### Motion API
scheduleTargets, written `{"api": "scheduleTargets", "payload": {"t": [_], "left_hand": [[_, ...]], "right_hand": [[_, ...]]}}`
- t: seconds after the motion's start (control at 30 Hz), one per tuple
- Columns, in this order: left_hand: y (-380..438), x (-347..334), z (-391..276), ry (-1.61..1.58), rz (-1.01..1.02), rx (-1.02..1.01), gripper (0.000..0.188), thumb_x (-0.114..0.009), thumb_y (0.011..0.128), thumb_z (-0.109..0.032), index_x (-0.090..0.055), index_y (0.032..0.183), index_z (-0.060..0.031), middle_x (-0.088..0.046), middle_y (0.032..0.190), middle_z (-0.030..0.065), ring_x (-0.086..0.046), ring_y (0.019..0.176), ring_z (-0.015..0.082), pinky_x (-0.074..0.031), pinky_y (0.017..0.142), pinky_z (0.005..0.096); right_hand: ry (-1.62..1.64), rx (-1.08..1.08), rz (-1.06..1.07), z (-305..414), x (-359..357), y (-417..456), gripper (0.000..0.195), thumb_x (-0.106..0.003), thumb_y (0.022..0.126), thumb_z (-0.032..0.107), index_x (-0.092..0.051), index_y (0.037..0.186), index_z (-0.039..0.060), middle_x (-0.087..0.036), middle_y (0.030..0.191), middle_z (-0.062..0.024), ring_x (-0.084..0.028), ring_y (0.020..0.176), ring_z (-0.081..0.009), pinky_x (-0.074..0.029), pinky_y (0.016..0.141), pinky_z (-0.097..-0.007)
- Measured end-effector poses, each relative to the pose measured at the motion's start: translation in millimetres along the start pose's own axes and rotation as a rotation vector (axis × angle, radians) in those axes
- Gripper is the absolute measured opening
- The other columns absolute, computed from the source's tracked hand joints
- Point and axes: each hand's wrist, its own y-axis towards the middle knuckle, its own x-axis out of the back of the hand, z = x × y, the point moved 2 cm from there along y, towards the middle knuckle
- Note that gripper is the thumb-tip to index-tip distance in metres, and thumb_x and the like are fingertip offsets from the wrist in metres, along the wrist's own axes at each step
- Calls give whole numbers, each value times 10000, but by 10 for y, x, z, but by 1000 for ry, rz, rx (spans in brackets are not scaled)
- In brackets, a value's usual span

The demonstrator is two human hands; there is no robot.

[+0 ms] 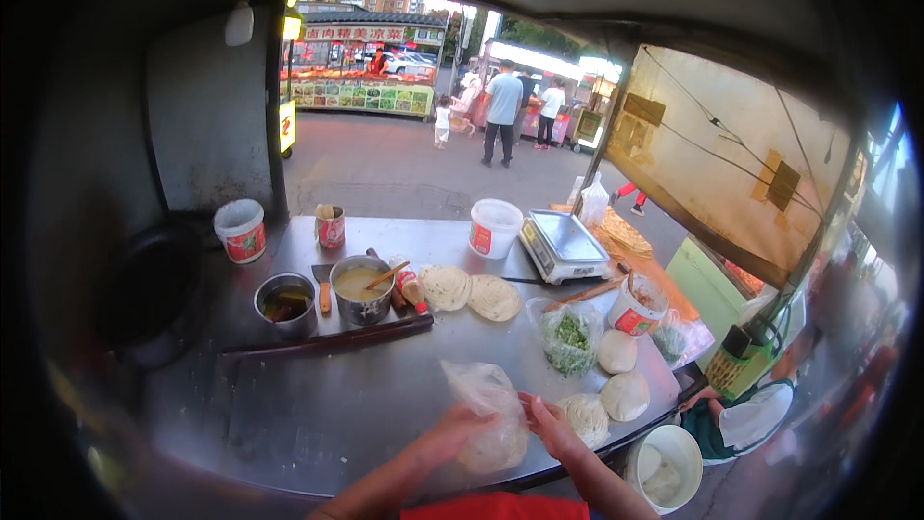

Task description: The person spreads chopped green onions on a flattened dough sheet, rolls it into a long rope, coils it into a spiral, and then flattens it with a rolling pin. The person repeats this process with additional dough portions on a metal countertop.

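Note:
A clear plastic bag [493, 393] hangs over the near part of the steel worktop, with something pale inside its lower end. My left hand [465, 427] grips it from the left, thumb across the front. On the opposite side my right hand [545, 422] has its fingers at the bag's edge. Close to my right hand lies a coiled dough round [586, 419], with smooth dough balls [625, 396] beside and beyond it. An open plastic bag of chopped greens [568, 343] sits farther back.
Beyond are a pot with a wooden-handled utensil [361, 285], a pot of dark liquid [286, 305], flat dough rounds [495, 298], a scale [565, 244] and a white tub [496, 229]. A dark bar [332, 336] crosses the worktop. Below right, a bucket [693, 458] stands near a seated person.

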Motion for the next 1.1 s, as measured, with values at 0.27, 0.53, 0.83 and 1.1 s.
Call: {"api": "scheduleTargets", "payload": {"t": [0.27, 0.53, 0.83, 1.1], "left_hand": [[-203, 478, -366, -75, -175, 37, 543, -786, 877, 40, -629, 1390, -43, -702, 1309, 86, -705, 1123, 199, -580, 976, 366], [-460, 819, -601, -43, -424, -196, 507, -771, 893, 42, -632, 1372, -51, -687, 982, 20, -660, 750, 118, -560, 668, 275], [-191, 675, -595, 124, -604, -226, 178, -719, 1017, -175, -722, 1146, -52, -571, 696, -37, -513, 562, 62, -423, 504, 254], [44, 602, -454, -46, -619, -189, 156, -713, 1026, -204, -729, 1088, -62, -621, 725, -14, -567, 593, 90, -434, 513, 256]], "right_hand": [[499, -32, 121, 146, 30, 420, 384, -677, 1042, 326, -637, 1345, 94, -726, 1199, -42, -679, 1056, -151, -546, 932, -337], [951, 40, 195, 718, 281, 448, 546, -665, 1034, 369, -569, 1432, 7, -632, 1443, -136, -578, 1351, -285, -416, 1191, -466], [1056, 31, 303, 734, 461, 499, 449, -646, 1051, 336, -617, 1382, 34, -680, 1384, -117, -613, 1316, -267, -441, 1174, -449], [1034, -47, 165, 725, 617, 440, 397, -684, 1033, 330, -652, 1353, 98, -716, 1312, -73, -682, 1178, -211, -557, 1012, -380]]}}
